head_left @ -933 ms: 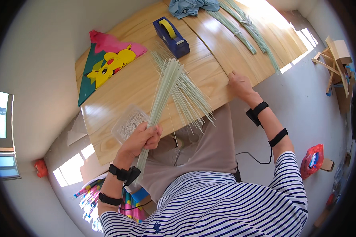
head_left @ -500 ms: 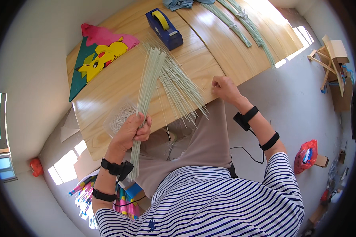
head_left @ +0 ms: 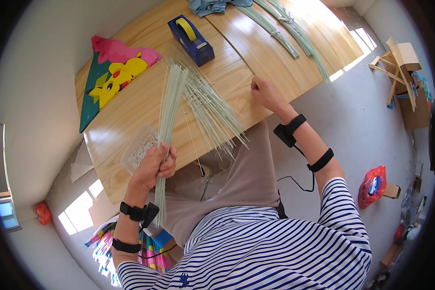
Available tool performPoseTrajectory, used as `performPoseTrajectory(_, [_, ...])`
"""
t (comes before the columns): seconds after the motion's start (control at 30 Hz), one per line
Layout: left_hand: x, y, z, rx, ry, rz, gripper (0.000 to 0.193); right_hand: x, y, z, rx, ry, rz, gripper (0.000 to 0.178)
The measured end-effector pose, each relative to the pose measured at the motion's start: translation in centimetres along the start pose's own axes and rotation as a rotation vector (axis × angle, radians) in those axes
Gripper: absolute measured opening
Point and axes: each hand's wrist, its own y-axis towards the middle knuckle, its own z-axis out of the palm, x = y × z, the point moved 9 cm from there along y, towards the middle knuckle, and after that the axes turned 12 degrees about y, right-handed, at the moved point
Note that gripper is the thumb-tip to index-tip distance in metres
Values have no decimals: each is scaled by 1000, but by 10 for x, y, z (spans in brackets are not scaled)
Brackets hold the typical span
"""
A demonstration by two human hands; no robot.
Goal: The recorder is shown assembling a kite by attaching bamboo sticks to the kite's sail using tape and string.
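Observation:
My left hand (head_left: 153,166) grips a bundle of thin pale green sticks (head_left: 170,104) near its lower end; the bundle slants up over the wooden table (head_left: 130,113). More of the same sticks lie fanned out loose (head_left: 212,113) on the table and overhang its near edge. My right hand (head_left: 263,92) rests closed on the table near that edge, to the right of the loose sticks; whether it pinches a stick is too small to tell. A clear plastic box (head_left: 137,147) with small white pieces sits just left of my left hand.
A blue tape dispenser (head_left: 192,41) stands at the far side. A colourful kite (head_left: 111,79) lies at the table's left end. Tied stick bundles (head_left: 287,31) and a blue cloth (head_left: 210,6) lie farther back. A wooden stool (head_left: 396,67) and a red bag (head_left: 372,186) are on the floor at right.
My right hand has drawn back toward the table's near edge. My left hand still holds the stick bundle, which keeps its upward slant.

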Motion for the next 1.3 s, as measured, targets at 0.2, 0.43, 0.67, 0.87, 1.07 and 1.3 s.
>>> performPoseTrajectory(0.2, [-3, -3, -1, -22, -37, -7, 47, -15, 27, 14, -48, -168, -69, 6])
performPoseTrajectory(0.43, [0, -15, -15, -82, -44, 22, 45, 6, 24, 42, 42, -485, -119, 10])
performPoseTrajectory(0.67, [-16, -56, -58, -178, -8, 110, 48, 53, 27, 41, -5, -219, -154, 3])
performPoseTrajectory(0.87, [-9, -96, -85, -281, -42, 135, 47, 226, -13, 183, 189, 278, -479, 9])
performPoseTrajectory(1.07, [3, -119, -89, -331, -50, 138, 47, 230, -46, 295, 243, 154, -650, 14])
performPoseTrajectory(1.3, [16, -123, -96, -351, -66, 172, 47, 158, 11, 153, -28, 74, -341, 7])
